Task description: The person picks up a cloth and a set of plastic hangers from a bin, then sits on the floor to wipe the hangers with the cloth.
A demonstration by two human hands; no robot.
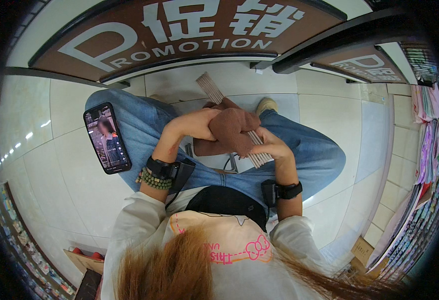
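Observation:
Brown ribbed knit textiles [228, 131], possibly socks, are bunched between my two hands above my lap. A pale striped, ribbed end [209, 87] sticks out at the far side, and a second striped end [258, 150] lies at the near right. My left hand [197, 123] grips the brown knit from the left, its fingertips hidden behind the fabric. At the right, my right hand [272, 144] pinches the near striped end between thumb and fingers. Under the knit, a grey metal frame [233, 163] and a white surface partly show.
A lit smartphone [107, 138] rests on my left thigh. Ahead stand brown display panels [167, 33] with large lettering. Stacked packaged goods [422, 210] line the right side, and more goods [28, 243] the lower left. A cardboard box [82, 260] sits behind me, left, on the tiled floor [73, 180].

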